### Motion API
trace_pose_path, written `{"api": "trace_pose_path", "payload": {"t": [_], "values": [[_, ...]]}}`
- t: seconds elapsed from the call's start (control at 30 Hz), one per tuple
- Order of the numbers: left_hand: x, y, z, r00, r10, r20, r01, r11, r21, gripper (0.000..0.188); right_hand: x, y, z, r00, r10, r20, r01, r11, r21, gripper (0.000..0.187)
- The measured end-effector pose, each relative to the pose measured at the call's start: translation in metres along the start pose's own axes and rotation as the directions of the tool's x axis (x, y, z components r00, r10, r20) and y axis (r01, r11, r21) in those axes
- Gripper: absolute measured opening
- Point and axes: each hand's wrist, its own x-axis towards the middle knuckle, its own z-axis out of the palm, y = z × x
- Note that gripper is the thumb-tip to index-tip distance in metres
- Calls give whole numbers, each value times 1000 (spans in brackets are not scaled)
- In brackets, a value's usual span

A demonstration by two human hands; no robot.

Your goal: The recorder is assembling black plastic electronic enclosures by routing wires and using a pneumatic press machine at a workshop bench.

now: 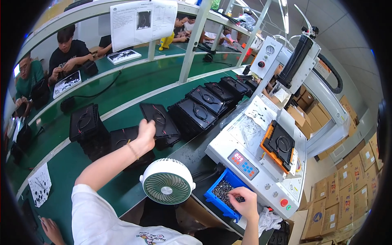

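My left hand (pixel 147 134) grips the near left edge of a black plastic cover (pixel 160 118) with thin red and black wires lying on it. The cover is tilted over the stack beside it. My right hand (pixel 244 201) is at a blue bin (pixel 214 197) full of small dark metal parts (pixel 222 190). Its thumb and fingers are pinched together; whatever lies between them is too small to make out. On the white bench press (pixel 261 176), another black cover (pixel 281 143) with a coiled cable rests in an orange fixture (pixel 267 136).
Stacks of black covers (pixel 200 110) line the green bench, with another stack (pixel 83 122) at left. A round white fan (pixel 168 181) stands between my arms. The press cylinder (pixel 296 61) overhangs the fixture. Co-workers sit across the bench; another person's hand (pixel 51 229) rests lower left.
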Motion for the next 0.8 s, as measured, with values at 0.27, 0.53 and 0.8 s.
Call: {"api": "trace_pose_path", "payload": {"t": [0.27, 0.53, 0.8], "values": [[-123, 68, -3, 946, 241, 217, -169, 937, -307, 30, 28, -44, 4, 985, -101, -139, 150, 898, 412, 20], [-185, 55, 2, 837, 419, 352, -304, 891, -338, 34, 50, -97, 20, 984, -171, -49, 164, 765, 623, 20], [-187, 30, -9, 791, 373, 484, -312, 928, -205, 38, 53, -108, 34, 971, -238, 11, 159, 682, 714, 21]]}}
